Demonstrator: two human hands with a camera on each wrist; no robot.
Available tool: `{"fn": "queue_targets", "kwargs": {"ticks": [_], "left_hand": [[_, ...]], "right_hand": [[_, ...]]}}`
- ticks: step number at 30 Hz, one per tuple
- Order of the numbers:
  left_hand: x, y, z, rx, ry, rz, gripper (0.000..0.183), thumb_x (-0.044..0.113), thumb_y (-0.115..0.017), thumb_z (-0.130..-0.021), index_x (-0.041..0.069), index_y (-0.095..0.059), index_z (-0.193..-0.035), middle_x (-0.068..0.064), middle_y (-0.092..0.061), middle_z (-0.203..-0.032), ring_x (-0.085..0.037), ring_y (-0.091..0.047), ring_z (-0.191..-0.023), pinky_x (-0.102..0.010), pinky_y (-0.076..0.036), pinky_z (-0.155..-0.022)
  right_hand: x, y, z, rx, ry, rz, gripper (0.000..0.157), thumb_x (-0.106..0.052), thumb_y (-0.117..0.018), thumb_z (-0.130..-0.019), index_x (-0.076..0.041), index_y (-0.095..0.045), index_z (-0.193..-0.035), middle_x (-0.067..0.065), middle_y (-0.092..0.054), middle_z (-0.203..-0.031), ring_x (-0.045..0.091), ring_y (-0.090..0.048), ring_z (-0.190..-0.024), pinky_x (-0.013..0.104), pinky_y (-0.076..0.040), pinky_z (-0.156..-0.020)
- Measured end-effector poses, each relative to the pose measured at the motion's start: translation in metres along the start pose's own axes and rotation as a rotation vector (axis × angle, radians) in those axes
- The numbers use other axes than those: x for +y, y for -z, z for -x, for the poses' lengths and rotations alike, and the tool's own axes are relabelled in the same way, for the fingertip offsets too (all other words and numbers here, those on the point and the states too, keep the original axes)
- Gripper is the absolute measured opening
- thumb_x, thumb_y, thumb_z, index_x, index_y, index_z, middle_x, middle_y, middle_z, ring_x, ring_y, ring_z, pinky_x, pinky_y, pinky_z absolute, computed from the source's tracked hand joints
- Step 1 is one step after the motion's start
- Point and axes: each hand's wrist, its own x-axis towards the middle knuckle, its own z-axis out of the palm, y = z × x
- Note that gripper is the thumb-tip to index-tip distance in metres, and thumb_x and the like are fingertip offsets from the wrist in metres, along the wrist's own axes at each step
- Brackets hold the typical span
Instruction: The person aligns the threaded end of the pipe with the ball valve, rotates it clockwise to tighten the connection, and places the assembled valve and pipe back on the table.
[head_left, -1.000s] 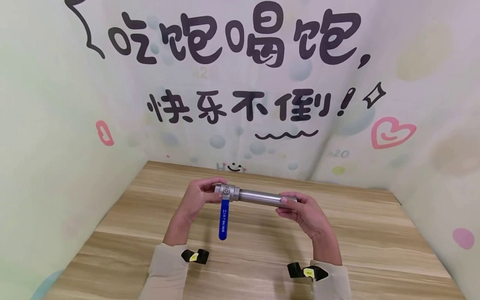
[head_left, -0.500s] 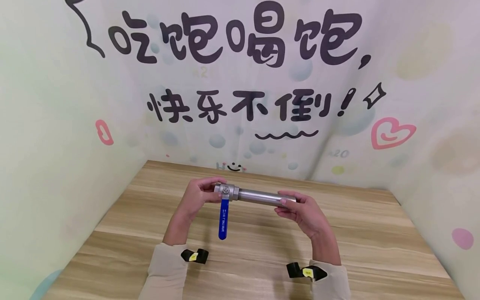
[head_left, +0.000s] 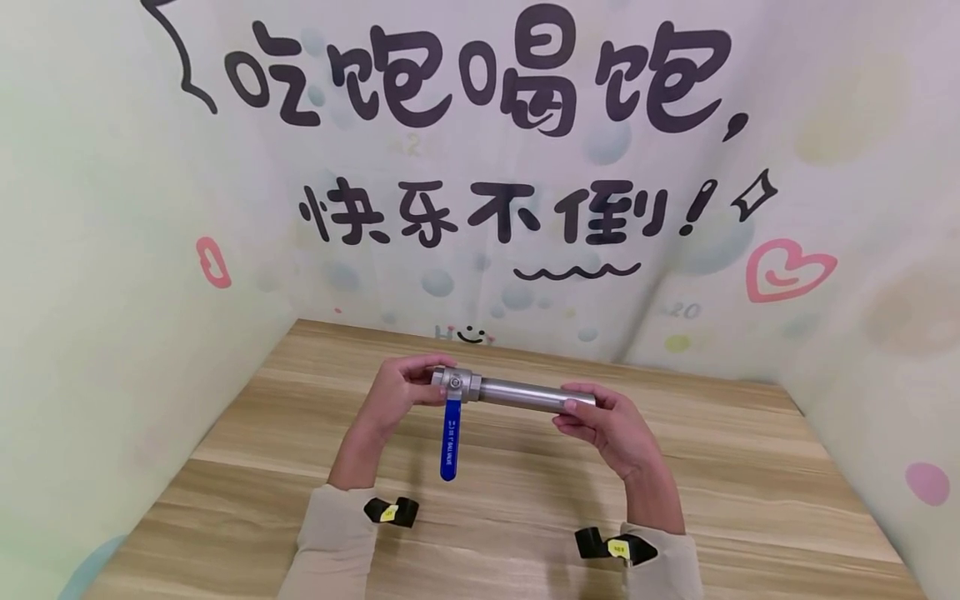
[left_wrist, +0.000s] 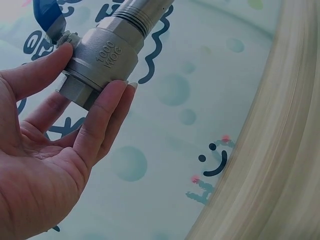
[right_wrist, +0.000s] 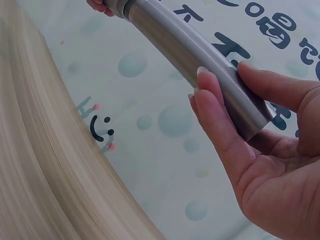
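A silver ball valve (head_left: 459,384) with a blue lever handle (head_left: 450,440) is joined to a steel pipe (head_left: 525,396), and both are held up over the table. My left hand (head_left: 390,396) grips the valve's left end between thumb and fingers. In the left wrist view the valve body (left_wrist: 102,57) bears raised lettering, and threads of the pipe show at its upper end. My right hand (head_left: 615,425) holds the far end of the pipe, thumb on the near side and fingers behind. The pipe's plain end (right_wrist: 255,127) lies within that hand in the right wrist view.
Below the hands is a wood-grain table (head_left: 480,517). A white printed backdrop (head_left: 480,292) with dark lettering rises behind its back edge, and more of it stands at both sides. Black wrist mounts (head_left: 390,512) with yellow labels sit on the sleeves.
The head view has shifted slightly. Both hands keep their grip on the valve and the pipe, which stay almost in place.
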Motion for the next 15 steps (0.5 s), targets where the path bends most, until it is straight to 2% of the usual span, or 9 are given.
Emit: {"fn": "queue_targets", "kwargs": {"ticks": [15], "left_hand": [[0.0024, 0.0002, 0.0006, -0.005, 0.001, 0.006, 0.036, -0.009, -0.069, -0.079, -0.009, -0.065, -0.115, -0.023, -0.065, -0.107, -0.023, -0.063, -0.087, -0.035, -0.059, -0.073]], "right_hand": [[-0.0017, 0.0003, -0.0007, -0.006, -0.036, 0.026, 0.009, -0.009, -0.061, -0.096, -0.004, -0.065, -0.102, 0.011, -0.065, -0.098, 0.018, -0.071, -0.08, 0.031, -0.058, -0.081]]}}
